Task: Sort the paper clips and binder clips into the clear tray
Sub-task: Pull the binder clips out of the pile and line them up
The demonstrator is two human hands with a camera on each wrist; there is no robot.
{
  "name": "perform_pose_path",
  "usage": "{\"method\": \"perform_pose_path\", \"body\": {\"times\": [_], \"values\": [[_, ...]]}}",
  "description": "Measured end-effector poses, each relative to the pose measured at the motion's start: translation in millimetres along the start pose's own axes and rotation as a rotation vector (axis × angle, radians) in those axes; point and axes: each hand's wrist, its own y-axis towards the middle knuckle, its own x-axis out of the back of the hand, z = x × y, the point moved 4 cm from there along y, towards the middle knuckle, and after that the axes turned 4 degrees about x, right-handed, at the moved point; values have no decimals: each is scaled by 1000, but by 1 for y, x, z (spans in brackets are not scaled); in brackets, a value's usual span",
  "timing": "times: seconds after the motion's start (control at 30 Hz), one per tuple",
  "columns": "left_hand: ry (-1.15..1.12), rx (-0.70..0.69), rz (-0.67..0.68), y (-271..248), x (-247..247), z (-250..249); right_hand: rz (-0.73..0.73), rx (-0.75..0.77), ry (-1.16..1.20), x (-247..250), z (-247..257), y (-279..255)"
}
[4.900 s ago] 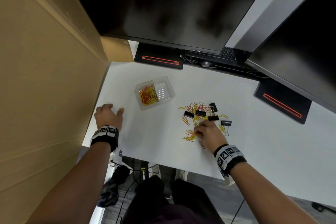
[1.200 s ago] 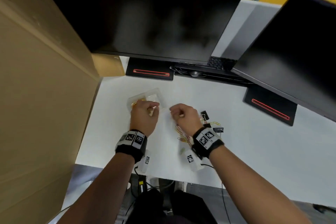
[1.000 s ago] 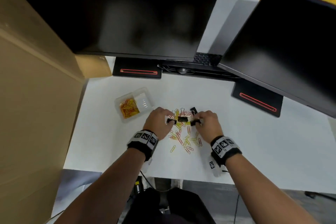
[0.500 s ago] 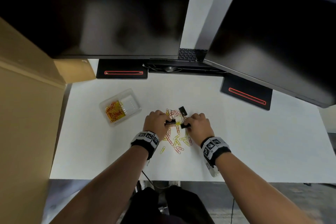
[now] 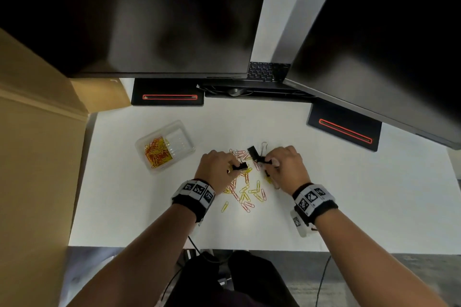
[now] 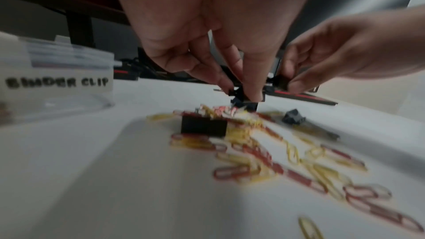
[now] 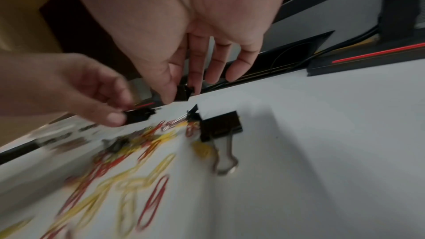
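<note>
Red and yellow paper clips (image 5: 245, 192) lie scattered on the white desk (image 5: 349, 194) between my hands. My left hand (image 5: 233, 167) pinches a black binder clip (image 5: 240, 166) just above the pile. Thumb and finger of my right hand (image 5: 268, 162) pinch a second black binder clip (image 7: 182, 93). Beyond them, a third binder clip (image 5: 252, 151) with silver handles lies on the desk, also seen in the right wrist view (image 7: 220, 125). The clear tray (image 5: 185, 136) stands to the left, its left compartment holding paper clips (image 5: 157, 153). A label (image 6: 57, 83) on it reads BINDER CLIP.
Two dark monitors (image 5: 149, 15) overhang the back of the desk, their black bases (image 5: 167, 97) on it. A keyboard (image 5: 268, 71) sits between them. A cardboard wall (image 5: 37, 157) runs along the left edge. The desk's front edge (image 5: 224, 247) is near my wrists.
About a second ago both hands came from the tray back to the pile and each took hold of a binder clip. Over the last half second they have barely moved.
</note>
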Motion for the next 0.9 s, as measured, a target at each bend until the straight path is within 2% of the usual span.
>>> {"method": "perform_pose_path", "body": {"times": [0.07,0.17,0.3,0.47,0.63,0.73,0.9], "values": [[-36,0,-33,9,11,-5,-20,-89,-2,5,-6,16],[-55,50,-57,35,22,-8,43,-164,-13,2,-8,33],[-36,131,-40,64,19,-1,117,-158,-38,-10,-12,37],[-48,197,36,70,3,11,129,-176,-57,-2,-24,15],[-117,160,-10,57,5,10,365,-219,-42,-7,-31,-8],[-94,148,-33,43,12,12,329,-248,29,-11,-32,-11],[77,143,137,19,13,21,198,-277,127,-12,-39,-16]]}}
